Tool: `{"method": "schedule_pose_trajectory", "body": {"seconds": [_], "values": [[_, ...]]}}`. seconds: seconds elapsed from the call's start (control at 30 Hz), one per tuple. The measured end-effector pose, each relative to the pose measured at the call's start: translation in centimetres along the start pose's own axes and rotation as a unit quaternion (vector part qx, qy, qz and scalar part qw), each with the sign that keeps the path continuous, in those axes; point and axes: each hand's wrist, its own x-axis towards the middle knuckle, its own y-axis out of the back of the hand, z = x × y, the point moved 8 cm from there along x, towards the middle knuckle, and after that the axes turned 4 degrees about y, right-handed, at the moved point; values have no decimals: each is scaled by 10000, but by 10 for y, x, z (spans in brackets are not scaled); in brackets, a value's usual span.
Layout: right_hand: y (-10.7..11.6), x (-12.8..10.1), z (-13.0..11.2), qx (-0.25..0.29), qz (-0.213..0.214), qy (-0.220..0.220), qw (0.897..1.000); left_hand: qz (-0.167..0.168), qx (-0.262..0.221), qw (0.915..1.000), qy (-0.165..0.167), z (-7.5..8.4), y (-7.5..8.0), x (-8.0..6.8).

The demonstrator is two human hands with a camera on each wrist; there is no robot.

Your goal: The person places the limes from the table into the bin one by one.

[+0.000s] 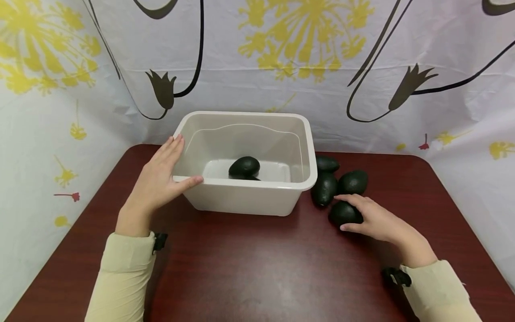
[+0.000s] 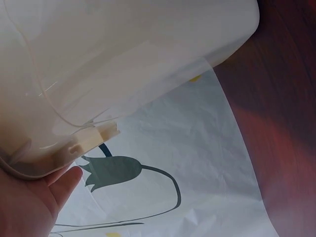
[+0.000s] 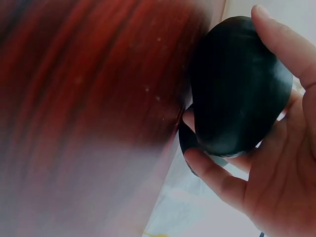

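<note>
A pale plastic bin (image 1: 245,197) stands on the table, with a dark green avocado (image 1: 244,167) inside it and part of another showing just above the front rim. My left hand (image 1: 157,176) rests on the bin's left side, fingers extended along the rim and thumb over the front left corner. To the right of the bin, my right hand (image 1: 380,220) grips an avocado (image 1: 344,213) between thumb and fingers, low at the table. The right wrist view shows this dark avocado (image 3: 239,89) against the fingers, another dark shape behind it.
Beside the bin's right wall lie three more avocados: one at the back (image 1: 327,163), one in front of it (image 1: 324,189) and one to the right (image 1: 353,182). The dark red wooden table (image 1: 257,268) meets a patterned white sheet (image 1: 257,89) behind.
</note>
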Motion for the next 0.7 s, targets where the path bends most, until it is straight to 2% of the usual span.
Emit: {"method": "schedule_pose_trajectory", "body": {"seconds": [0.7], "values": [[2,-2,-1,-55,-120,-18,9999,30,-6,10000,-22,0,1,0]]}}
